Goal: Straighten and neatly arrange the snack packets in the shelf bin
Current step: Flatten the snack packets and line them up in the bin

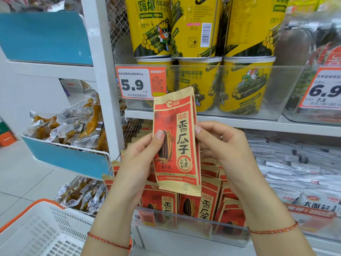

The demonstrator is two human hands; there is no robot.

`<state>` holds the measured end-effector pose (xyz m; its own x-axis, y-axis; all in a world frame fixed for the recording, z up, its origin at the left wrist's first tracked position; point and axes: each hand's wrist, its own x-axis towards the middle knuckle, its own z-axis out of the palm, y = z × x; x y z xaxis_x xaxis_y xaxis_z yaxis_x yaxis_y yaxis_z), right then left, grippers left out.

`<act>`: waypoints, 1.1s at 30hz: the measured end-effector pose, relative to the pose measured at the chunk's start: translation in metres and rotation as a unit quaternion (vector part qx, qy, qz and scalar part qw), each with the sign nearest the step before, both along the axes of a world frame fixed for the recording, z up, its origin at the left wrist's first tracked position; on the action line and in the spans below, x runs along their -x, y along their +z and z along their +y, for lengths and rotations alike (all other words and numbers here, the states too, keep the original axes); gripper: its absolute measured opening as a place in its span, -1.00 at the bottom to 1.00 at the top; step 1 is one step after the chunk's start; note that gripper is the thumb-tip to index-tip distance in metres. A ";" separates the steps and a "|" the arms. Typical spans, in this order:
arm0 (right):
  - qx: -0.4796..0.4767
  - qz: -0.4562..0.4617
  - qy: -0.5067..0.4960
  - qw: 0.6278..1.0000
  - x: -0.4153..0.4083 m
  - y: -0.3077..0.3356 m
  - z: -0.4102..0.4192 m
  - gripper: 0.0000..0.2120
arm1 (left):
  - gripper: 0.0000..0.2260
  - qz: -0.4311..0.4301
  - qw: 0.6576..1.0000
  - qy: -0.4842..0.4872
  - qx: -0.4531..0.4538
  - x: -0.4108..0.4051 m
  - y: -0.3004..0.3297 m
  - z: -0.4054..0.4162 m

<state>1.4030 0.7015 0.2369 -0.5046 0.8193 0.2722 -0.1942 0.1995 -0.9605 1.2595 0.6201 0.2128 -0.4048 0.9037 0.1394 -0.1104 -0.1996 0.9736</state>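
A small stack of red and tan sunflower seed packets [177, 141] stands upright in front of me, above the shelf bin. My left hand [140, 156] pinches its left edge, thumb on the front. On the right edge, my right hand [225, 150] grips the stack with thumb in front and fingers behind. Below, the clear-fronted shelf bin [193, 224] holds several more of the same packets [206, 204], standing in uneven rows, some leaning.
Yellow seaweed roll tubs [199, 84] fill the shelf above, behind a 5.9 price tag [136, 84]. White packets [295, 163] lie in the bin to the right. Vacuum-packed snacks [73, 126] sit in blue racks at left. A white and orange basket [40, 230] is at lower left.
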 end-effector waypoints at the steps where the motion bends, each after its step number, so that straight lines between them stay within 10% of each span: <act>1: -0.002 0.001 0.001 1.000 0.000 0.001 -0.001 -0.85 | -0.64 0.000 1.000 -0.003 -0.001 0.000 0.000 0.000; 33: -0.040 0.014 0.041 0.998 0.005 0.007 -0.016 -0.80 | -0.67 -0.064 0.997 0.045 0.006 -0.009 -0.002 0.007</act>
<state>1.3979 0.6853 0.2438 -0.5608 0.7504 0.3499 -0.2387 0.2581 -0.9362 1.2683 0.6275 0.2109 -0.4983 0.8641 0.0705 -0.2165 -0.2027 0.9550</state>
